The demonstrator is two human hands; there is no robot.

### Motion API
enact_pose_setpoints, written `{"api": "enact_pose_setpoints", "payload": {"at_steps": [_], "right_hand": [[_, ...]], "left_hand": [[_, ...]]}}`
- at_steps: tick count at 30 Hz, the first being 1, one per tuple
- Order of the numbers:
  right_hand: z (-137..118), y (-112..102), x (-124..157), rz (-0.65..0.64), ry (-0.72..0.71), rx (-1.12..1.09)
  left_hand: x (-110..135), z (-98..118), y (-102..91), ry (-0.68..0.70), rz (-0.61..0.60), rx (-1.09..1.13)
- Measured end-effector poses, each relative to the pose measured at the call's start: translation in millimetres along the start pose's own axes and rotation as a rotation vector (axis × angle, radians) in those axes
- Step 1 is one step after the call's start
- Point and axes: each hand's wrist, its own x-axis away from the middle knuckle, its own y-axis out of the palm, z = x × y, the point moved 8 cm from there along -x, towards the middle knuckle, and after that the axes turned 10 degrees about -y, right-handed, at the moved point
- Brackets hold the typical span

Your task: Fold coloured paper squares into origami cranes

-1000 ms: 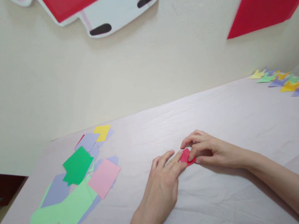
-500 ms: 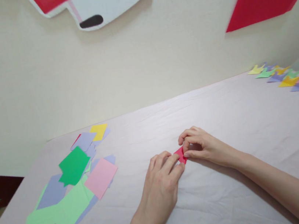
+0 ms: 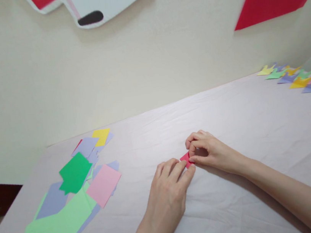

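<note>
A small folded piece of red paper [image 3: 185, 157] lies on the cloth-covered table between my hands. My left hand [image 3: 168, 190] rests palm down at its left and near side, with thumb and fingertips pressing on it. From the right, my right hand [image 3: 209, 148] pinches the paper's edge between thumb and curled fingers. Fingertips of both hands cover part of the paper, so its full folded shape is hidden.
Loose sheets lie on the left: green paper [image 3: 76, 172], pink paper [image 3: 104, 185], light green paper [image 3: 71, 217] and yellow paper [image 3: 102, 135]. Rows of folded paper shapes [image 3: 299, 82] stand at the far right. A wall [image 3: 136, 65] rises behind the table.
My left thumb has shifted slightly up and right along the red paper, and less of the paper shows. My right hand keeps its pinch. The view has tilted slightly.
</note>
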Motion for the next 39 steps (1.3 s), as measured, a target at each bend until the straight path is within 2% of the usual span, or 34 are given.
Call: {"api": "enact_pose_setpoints", "payload": {"at_steps": [24, 33, 39], "right_hand": [[-0.7, 0.0, -1.1, -0.002, 0.031, 0.024], [1.7, 1.5, -0.3, 0.004, 0.026, 0.044], [3.3, -7.4, -1.7, 0.021, 0.032, -0.027]], "left_hand": [[-1.8, 1.3, 3.0, -0.005, 0.004, -0.056], [-4.7, 2.5, 4.1, -0.046, -0.023, -0.094], [-5.3, 3.0, 6.1, -0.060, -0.031, -0.137]]}}
